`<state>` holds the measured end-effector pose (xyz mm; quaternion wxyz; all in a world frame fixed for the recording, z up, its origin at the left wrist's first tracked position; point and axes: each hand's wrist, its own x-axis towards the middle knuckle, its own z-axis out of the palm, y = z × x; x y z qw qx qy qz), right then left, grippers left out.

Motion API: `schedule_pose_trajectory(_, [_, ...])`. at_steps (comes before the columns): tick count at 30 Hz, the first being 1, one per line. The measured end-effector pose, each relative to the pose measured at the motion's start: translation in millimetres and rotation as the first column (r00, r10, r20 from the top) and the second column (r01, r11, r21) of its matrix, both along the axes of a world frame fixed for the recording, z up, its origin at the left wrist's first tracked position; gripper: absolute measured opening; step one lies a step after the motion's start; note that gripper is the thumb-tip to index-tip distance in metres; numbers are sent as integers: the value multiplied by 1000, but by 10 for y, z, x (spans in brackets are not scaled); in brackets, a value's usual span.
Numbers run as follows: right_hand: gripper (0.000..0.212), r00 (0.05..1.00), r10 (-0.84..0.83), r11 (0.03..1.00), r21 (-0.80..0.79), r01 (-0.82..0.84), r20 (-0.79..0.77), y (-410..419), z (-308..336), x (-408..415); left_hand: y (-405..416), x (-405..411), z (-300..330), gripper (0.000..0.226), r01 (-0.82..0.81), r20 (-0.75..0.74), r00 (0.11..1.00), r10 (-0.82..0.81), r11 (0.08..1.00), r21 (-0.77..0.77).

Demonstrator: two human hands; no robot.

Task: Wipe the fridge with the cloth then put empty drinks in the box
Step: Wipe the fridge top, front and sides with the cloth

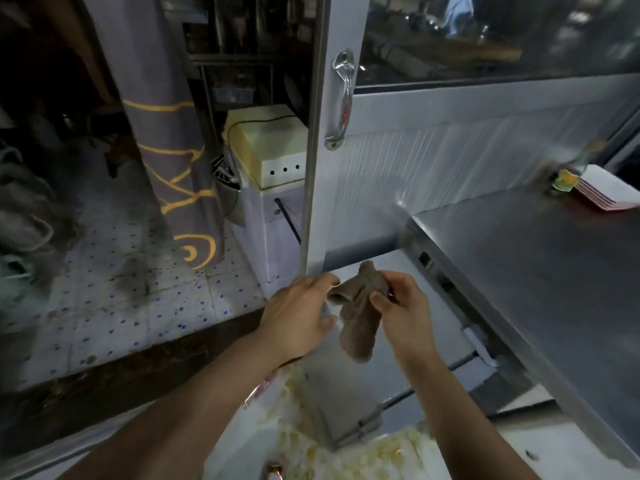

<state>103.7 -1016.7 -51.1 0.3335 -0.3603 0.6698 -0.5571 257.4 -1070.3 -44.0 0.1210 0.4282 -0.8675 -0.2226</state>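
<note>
Gripping limp brown cloth (358, 313), 2 hands

Steel counter (540, 271) with a labelled bottle (568, 174) beside stacked red-edged cards (609, 192) (far corner).

The cloth (358, 313) looks soft, matt and nubbly (brownish terry, perhaps). The fridge (433, 161) wall is ribbed, glossy metal; its handle (341, 98) polished chrome; the desk (540, 258) brushed steel.
</note>
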Motion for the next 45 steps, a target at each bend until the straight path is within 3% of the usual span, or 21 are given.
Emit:
schedule_pose_trajectory(5, [23, 986, -167, 984, 61, 166, 12, -308, -67, 402, -629, 48, -156, 19, 185, -161, 968, -192, 981, -54])
schedule_pose_trajectory(9, [20, 943, -330, 940, 107, 325, 39, -435, -99, 870, -1090, 284, -197, 4, 343, -146, 926, -349, 937, -64])
schedule_pose_trajectory(11, [25, 931, -364, 917, 171, 360, -6, -438, -141, 1069, -1261, 396, -212, 11, 413, -109, 903, -416, 910, -48])
schedule_pose_trajectory(15, [32, 916, -359, 866, 303, 398, -180, -395, -261, 1325, -1470, 458, -326, 24, 494, -177, 861, -476, 866, 78])
schedule_pose_trajectory(19, [41, 845, -404, 800, 313, 512, -350, -351, -428, 1416, -1405, 342, -425, 20, 451, -291, 888, -355, 790, 415])
schedule_pose_trajectory(21, [39, 808, -454, 769, 293, 568, -375, -335, -487, 1435, -1347, 267, -511, 13, 358, -294, 932, -211, 652, 668])
schedule_pose_trajectory(23, [37, 775, -512, 741, 265, 617, -371, -326, -525, 1449, -1294, 244, -555, 18, 273, -277, 959, -59, 453, 849])
schedule_pose_trajectory(26, [42, 753, -576, 716, 248, 653, -318, -300, -587, 1490, -1229, 282, -537, 36, 228, -252, 960, 123, 186, 956])
schedule_pose_trajectory(28, [53, 756, -592, 718, 241, 653, -280, -287, -604, 1520, -1191, 333, -513, 36, 266, -275, 959, 64, 122, 956])
schedule_pose_trajectory(31, [71, 797, -534, 750, 278, 601, -282, -271, -605, 1491, -1169, 370, -502, 17, 344, -336, 939, -78, 288, 894])
schedule_pose_trajectory(33, [59, 843, -438, 769, 356, 532, -312, -270, -617, 1442, -1217, 349, -547, 17, 369, -356, 928, -112, 408, 835])
schedule_pose_trajectory(35, [44, 877, -388, 784, 398, 476, -284, -292, -656, 1391, -1279, 328, -578, 14, 394, -358, 918, -168, 466, 792])
schedule_pose_trajectory(38, [46, 905, -410, 819, 391, 420, -112, -348, -806, 1331, -1367, 273, -698, 18, 400, -309, 917, -254, 570, 717])
schedule_pose_trajectory(41, [44, 846, -509, 833, 337, 438, 159, -453, -938, 1366, -1494, 199, -881, 15, 369, -250, 929, -272, 675, 638])
schedule_pose_trajectory(42, [40, 812, -546, 822, 322, 470, 209, -504, -987, 1390, -1563, 167, -976, 23, 357, -237, 934, -267, 689, 630])
schedule_pose_trajectory(45, [33, 747, -636, 763, 302, 572, 192, -748, -1158, 1451, -1789, 77, -1244, 36, 276, -199, 961, -191, 659, 700])
